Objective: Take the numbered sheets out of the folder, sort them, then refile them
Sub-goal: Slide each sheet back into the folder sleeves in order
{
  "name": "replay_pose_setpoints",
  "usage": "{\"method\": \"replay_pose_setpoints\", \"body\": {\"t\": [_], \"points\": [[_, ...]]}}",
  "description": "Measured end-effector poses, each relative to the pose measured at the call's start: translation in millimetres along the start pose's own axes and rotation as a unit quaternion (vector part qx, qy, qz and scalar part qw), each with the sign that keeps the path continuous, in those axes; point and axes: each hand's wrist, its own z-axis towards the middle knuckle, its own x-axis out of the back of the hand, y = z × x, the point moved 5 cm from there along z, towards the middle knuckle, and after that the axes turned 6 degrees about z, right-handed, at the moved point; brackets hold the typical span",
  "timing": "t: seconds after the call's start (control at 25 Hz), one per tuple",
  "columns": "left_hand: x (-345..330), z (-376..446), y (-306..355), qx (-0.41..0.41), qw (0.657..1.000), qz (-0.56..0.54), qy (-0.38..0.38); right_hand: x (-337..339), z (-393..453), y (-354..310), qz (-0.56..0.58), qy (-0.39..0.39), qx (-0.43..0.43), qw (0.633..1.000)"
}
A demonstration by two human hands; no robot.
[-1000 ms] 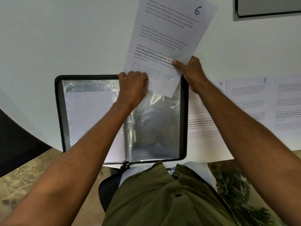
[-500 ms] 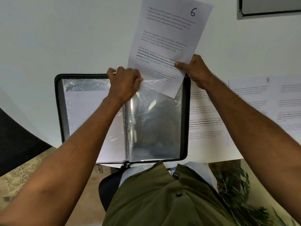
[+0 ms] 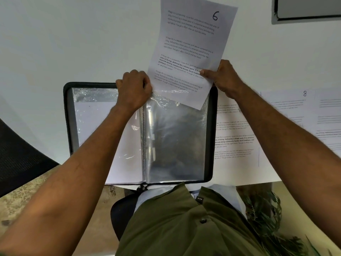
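A black zip folder [image 3: 67, 117] lies open on the white table, its clear plastic sleeves [image 3: 177, 141] showing. My right hand [image 3: 224, 78] pinches the right edge of the sheet numbered 6 [image 3: 191, 45], which stands tilted with its lower corner at the top opening of the right-hand sleeve. My left hand [image 3: 133, 89] grips the top edge of that sleeve beside the sheet. The left-hand sleeve holds a white sheet [image 3: 96, 122].
More printed sheets lie in a row on the table right of the folder; one [image 3: 234, 130] sits next to it and another is marked 8 [image 3: 287, 108]. A dark framed panel [image 3: 310, 8] is at the far right. A black chair [image 3: 18, 159] stands left.
My left hand has slid left along the sleeve's top edge. The sheet numbered 6 has moved slightly down toward the sleeve opening, still pinched by my right hand.
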Motion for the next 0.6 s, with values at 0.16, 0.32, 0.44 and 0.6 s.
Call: {"method": "replay_pose_setpoints", "body": {"t": [0.16, 0.32, 0.44, 0.6], "points": [[-4.3, 4.4, -10.5, 0.103, 0.955, -0.276, -0.026, 4.1, 0.7, -1.5, 0.004, 0.004, -0.005, 1.000], [-3.3, 10.6, -13.6, 0.118, 0.962, -0.244, -0.034, 6.0, 0.2, -5.7, 0.018, 0.013, -0.006, 1.000], [-4.5, 13.2, -15.5, 0.130, 0.958, -0.251, -0.050, 5.3, -0.8, -6.0, 0.050, 0.016, -0.014, 0.999], [-6.6, 14.3, -12.0, 0.108, 0.971, -0.204, -0.064, 3.2, -1.7, -7.3, 0.081, 0.023, -0.014, 0.996]]}}
